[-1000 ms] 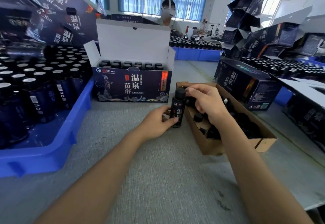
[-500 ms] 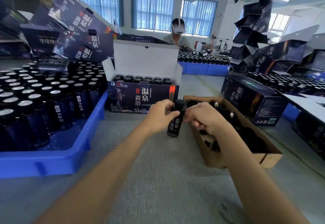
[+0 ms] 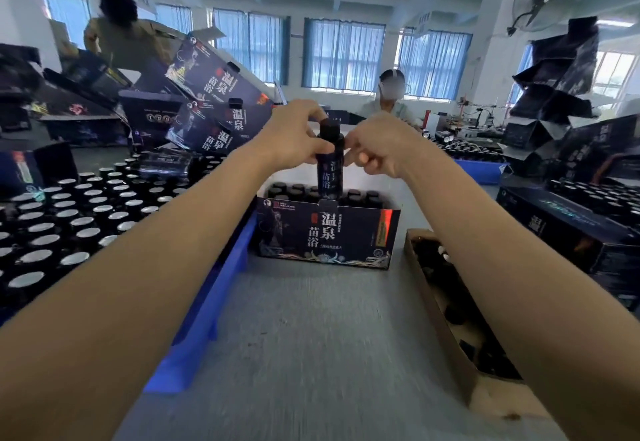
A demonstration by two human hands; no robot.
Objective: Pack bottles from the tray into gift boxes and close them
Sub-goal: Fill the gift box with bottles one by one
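In the head view, above the open gift box (image 3: 325,236) that stands on the grey tabletop (image 3: 311,354), one dark bottle (image 3: 330,160) is held upright between both hands. The left hand (image 3: 294,139) is curled round the cap and shoulder of the bottle, and the right hand (image 3: 377,149) is pinched against the shoulder from the other side, so neither hand is free. The base of the bottle is seen just over the black caps of the bottles already seated in the box, near the front wall and its small tab. Whether a free slot lies directly beneath cannot be told, since the base and the caps overlap. To the left, the blue tray (image 3: 207,302) is set just beside the box, and it is filled with rows of silver-capped bottles (image 3: 86,219). To the right, a brown cardboard tray (image 3: 440,309) with dark items inside is passed over by the right forearm. It is judged that the bottle could be lowered onto a neighbouring cap or onto the front tab rather than into a slot. In that case it would be tilted, or the packed bottles would be knocked askew. With the grip placed high on the bottle, the base could also be swung off line. The lid could then not be closed flat.
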